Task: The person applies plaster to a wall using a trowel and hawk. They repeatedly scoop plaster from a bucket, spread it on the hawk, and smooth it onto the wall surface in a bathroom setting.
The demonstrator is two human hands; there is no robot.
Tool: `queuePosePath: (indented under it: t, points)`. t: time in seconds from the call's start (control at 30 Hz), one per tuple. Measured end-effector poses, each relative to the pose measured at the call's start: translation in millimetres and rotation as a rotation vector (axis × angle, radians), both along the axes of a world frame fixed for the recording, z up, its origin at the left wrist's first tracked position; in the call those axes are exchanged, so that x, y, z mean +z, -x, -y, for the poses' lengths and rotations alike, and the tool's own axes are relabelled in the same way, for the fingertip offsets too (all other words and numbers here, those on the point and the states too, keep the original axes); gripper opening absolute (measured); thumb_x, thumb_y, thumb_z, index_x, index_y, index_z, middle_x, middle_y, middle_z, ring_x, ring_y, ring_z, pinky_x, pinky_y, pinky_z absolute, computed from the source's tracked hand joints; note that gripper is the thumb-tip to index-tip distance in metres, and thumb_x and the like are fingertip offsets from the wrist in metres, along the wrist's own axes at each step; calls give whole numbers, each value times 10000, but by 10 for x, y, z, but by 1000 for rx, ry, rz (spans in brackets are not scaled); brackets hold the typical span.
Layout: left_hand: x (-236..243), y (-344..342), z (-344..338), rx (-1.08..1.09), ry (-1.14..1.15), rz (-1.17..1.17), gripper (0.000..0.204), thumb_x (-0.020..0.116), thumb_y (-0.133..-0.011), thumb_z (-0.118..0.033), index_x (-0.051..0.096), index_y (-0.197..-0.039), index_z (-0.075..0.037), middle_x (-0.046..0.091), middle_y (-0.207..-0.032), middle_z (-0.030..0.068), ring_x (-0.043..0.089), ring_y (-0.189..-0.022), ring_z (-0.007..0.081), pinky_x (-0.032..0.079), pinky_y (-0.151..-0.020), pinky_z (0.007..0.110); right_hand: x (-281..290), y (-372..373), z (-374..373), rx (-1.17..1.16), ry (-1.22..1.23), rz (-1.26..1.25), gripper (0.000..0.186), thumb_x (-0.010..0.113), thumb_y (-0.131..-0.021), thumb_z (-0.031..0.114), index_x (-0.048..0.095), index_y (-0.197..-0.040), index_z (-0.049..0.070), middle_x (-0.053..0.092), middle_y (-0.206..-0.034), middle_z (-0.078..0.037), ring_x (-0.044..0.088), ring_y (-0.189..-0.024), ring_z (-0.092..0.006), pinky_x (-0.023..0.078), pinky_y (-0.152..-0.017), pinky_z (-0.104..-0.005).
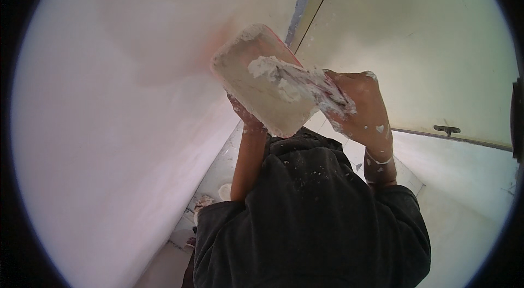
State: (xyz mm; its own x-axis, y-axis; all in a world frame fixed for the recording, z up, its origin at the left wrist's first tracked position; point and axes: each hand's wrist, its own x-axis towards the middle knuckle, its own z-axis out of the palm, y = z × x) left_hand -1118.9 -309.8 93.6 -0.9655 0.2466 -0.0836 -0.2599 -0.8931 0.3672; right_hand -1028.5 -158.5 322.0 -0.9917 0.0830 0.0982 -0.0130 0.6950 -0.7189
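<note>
A rectangular tray (240, 67) with reddish edges, its face smeared with grey-white plaster, is held up in front of me at a tilt. My left hand (245, 111) grips it from beneath at the lower left edge, its fingers mostly hidden behind it. Over the tray's right side, my right hand (363, 102) is closed on a plaster-caked hand tool (311, 86) with reddish streaks. A lump of wet white plaster (267, 68) sits at the tool's far end, against the tray's face. The tool's exact kind is hidden by the plaster. White specks dot my right hand and wrist.
A pale wall (109, 124) rises close on the left. On the right stands a cream door-like panel (426, 59) with a dark handle (446, 130) at its edge. A whitish round object (225, 192) lies on the floor near my left elbow, beside a crumpled, smeared item (203, 202).
</note>
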Motion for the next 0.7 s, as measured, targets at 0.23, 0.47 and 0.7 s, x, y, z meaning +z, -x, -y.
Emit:
queuePosePath:
  t: [0.23, 0.47, 0.7]
  points:
    - [182, 26, -1, 68, 202, -147, 461, 353, -941, -368, 338, -1311, -94, 423, -1274, 68, 428, -1145, 216, 385, -968, 378, -55, -200, -145, 170, -462, 12, 351, 650, -766, 158, 599, -1113, 144, 638, -1009, -49, 607, -937, -202, 480, -841, -340]
    - [164, 105, 216, 70, 150, -30, 474, 338, -938, -396, 355, -1305, -96, 427, -1279, 79, 424, -1153, 231, 384, -969, 385, -91, -35, -95, 325, -626, -228, 386, 606, -780, 138, 562, -1162, 172, 580, -1143, -51, 531, -1099, -243, 443, -936, -373]
    - [407, 90, 353, -76, 47, 95, 460, 342, -941, -378, 371, -1292, -82, 467, -1241, 91, 460, -1122, 236, 390, -966, 377, -821, -18, -554, 428, -691, -538, 483, 571, -771, 144, 482, -1244, 175, 453, -1313, -40, 431, -1212, -238, 383, -1016, -342]
